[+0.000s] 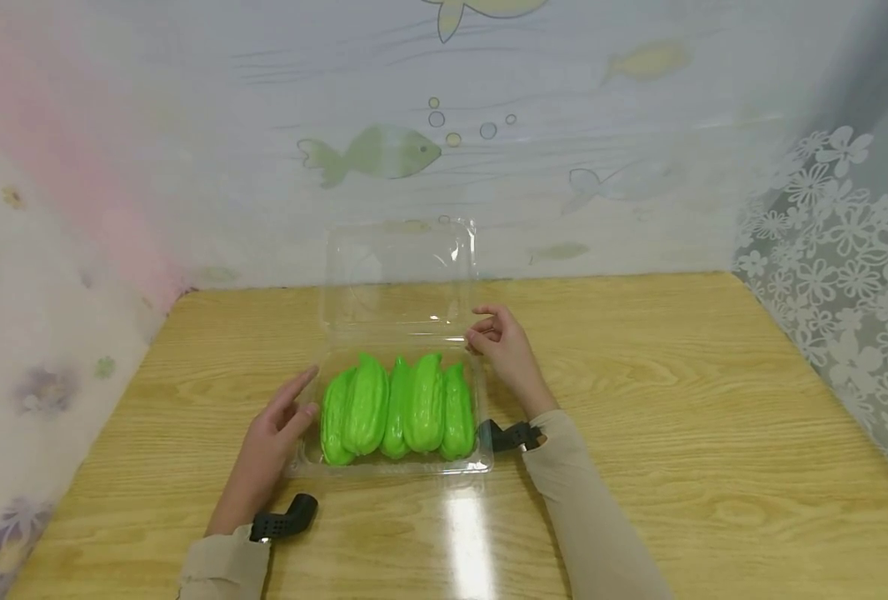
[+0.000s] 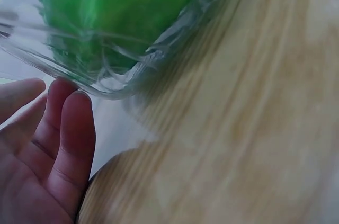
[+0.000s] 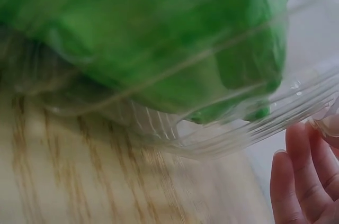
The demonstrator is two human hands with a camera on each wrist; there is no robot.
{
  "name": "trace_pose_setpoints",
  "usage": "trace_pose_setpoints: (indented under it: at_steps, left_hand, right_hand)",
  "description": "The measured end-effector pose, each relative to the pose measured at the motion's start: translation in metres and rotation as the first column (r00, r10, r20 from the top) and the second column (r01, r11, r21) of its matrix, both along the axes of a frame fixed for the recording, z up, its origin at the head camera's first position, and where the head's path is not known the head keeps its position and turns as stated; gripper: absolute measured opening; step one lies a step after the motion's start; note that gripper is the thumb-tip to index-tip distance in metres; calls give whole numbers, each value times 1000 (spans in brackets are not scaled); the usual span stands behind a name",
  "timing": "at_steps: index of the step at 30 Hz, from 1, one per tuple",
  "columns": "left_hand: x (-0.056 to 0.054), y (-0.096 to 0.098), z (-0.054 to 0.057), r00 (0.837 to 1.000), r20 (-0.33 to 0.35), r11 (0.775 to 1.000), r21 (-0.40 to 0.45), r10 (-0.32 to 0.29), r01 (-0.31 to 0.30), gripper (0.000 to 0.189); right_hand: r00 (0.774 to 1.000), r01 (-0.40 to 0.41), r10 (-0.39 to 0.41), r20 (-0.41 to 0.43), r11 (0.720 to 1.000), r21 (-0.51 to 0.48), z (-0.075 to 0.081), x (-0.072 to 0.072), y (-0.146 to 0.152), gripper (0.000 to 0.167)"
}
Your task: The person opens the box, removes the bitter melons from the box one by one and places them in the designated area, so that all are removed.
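A clear plastic clamshell box [image 1: 485, 454] lies on the table with its lid [image 1: 399, 283] raised at the back. Inside it, several bright green, ridged vegetables [image 1: 367, 408] resembling bitter gourds stand side by side. My left hand [image 1: 270, 429] is at the box's left side, fingers relaxed; in the left wrist view its fingertips [image 2: 78, 110] are right at the rim. By the right rear corner, near the hinge, is my right hand [image 1: 507, 354], its fingers loosely bent. The right wrist view shows these fingers [image 3: 301, 150] against the plastic edge, partly cut off by the frame.
The wooden table [image 1: 676, 417] meets a fish-printed backdrop [image 1: 369, 154] close behind the raised lid. A floral curtain [image 1: 849, 250] borders the right side, and a pale printed sheet [image 1: 47, 333] the left. Black camera mounts sit on both wrists.
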State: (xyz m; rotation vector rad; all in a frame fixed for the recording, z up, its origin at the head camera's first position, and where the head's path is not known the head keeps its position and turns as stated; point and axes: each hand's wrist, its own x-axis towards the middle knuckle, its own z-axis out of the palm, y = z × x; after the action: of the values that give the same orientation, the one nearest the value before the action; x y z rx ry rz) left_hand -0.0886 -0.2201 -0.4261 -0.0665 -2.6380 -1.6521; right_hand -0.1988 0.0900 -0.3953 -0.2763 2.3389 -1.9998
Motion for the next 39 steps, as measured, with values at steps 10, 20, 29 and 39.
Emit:
trace_pose_setpoints:
  at_steps: [10,20,29,39]
  left_hand:
    - [-1,0,-1,1000,11,1000,2,4,-4,44]
    - [-1,1,-2,998,-31,998,31,-54,55,44]
    - [6,5,9,996,-35,995,65,-79,81,44]
    - [11,14,27,996,-23,992,94,-84,86,46]
  right_hand:
    - [1000,-24,24,17,1000,-6,-14,-9,3,38]
    - [1000,-10,9,-2,1000,-25,-26,-15,4,37]
    - [999,-2,4,51,1000,-29,-31,-17,5,40]
    - [997,-13,15,70,999,-39,-30,-18,5,41]
